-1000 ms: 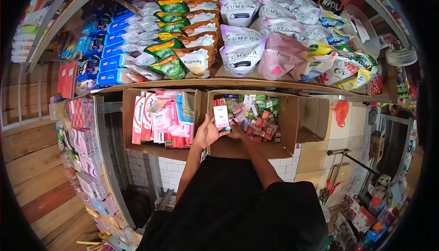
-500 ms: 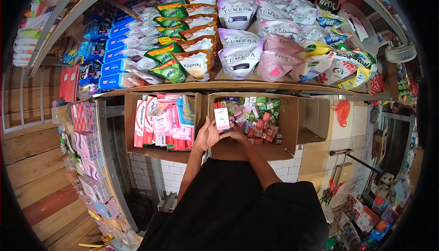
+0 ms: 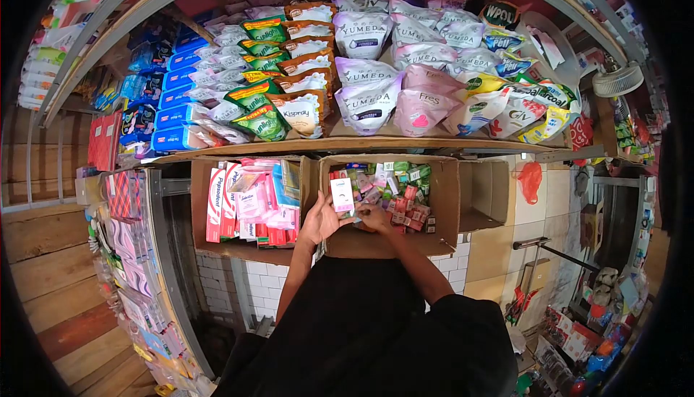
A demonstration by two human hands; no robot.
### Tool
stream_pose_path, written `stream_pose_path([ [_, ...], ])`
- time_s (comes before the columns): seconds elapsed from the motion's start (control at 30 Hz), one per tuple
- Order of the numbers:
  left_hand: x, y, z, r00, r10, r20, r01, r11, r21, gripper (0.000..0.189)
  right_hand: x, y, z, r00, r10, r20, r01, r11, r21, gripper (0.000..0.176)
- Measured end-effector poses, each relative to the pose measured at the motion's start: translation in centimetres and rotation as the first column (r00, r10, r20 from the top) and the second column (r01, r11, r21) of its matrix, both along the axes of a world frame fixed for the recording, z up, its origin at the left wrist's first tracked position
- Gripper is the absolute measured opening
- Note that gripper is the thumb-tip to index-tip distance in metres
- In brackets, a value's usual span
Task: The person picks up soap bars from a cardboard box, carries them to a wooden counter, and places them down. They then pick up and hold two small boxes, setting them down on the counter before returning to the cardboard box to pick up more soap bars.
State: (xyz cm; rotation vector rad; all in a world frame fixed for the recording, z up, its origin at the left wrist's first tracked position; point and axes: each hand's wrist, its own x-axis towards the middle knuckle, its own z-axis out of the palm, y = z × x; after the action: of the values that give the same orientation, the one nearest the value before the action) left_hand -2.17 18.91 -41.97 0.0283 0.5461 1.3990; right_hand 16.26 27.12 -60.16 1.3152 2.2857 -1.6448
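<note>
Over cardboard box: left grip curled round smooth, oblong white carton; right grip's closure unclear.

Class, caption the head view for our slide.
Left hand holds a small white-and-pink rectangular box over an open brown cardboard carton of small colourful boxes.

A shop, going by its stock — a long shelf carries matching pouches in rows: Yumeda, Sunlight, Kispray. Below, the left carton holds Pepsodent boxes, the right carton a heap of small boxes. Packaged goods crowd the left side — more stock fills the lower right.
</note>
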Motion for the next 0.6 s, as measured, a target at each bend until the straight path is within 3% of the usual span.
stream_pose_path([
  [0.1, 0.0, -0.1, -0.1, 1.0, -0.009, 0.007, 0.009, 1.0, -0.004, 0.074, 2.0, 1.1, 0.3, 0.996, 0.0, -0.088, -0.007, 0.997, -0.083, 0.016],
  [0.17, 0.0, -0.1, 0.2, 1.0, -0.016, -0.02, 0.016, 1.0, -0.001, 0.074, 2.9, 1.6, 2.4, 0.992, -0.093, -0.089, 0.077, 0.983, -0.164, 0.014],
  [0.27, 0.1, -0.2, 0.5, 0.998, -0.021, -0.052, 0.02, 1.0, -0.009, 0.073, 3.6, 2.3, 5.7, 0.951, -0.277, -0.138, 0.215, 0.911, -0.351, 0.029],
  [0.37, 0.2, -0.3, 0.3, 0.997, -0.022, -0.075, 0.021, 1.0, -0.021, 0.071, 3.2, 2.1, 10.1, 0.838, -0.501, -0.216, 0.368, 0.811, -0.454, 0.032],
  [0.4, 0.3, -0.4, 0.1, 0.996, -0.023, -0.084, 0.02, 0.999, -0.029, 0.07, 3.1, 2.0, 10.8, 0.838, -0.509, -0.197, 0.391, 0.812, -0.434, 0.04],
  [0.6, 0.5, -0.5, -0.1, 0.995, -0.026, -0.101, 0.024, 0.999, -0.028, 0.068, 3.5, 2.2, 14.1, 0.848, -0.445, -0.288, 0.234, 0.802, -0.55, 0.049],
])
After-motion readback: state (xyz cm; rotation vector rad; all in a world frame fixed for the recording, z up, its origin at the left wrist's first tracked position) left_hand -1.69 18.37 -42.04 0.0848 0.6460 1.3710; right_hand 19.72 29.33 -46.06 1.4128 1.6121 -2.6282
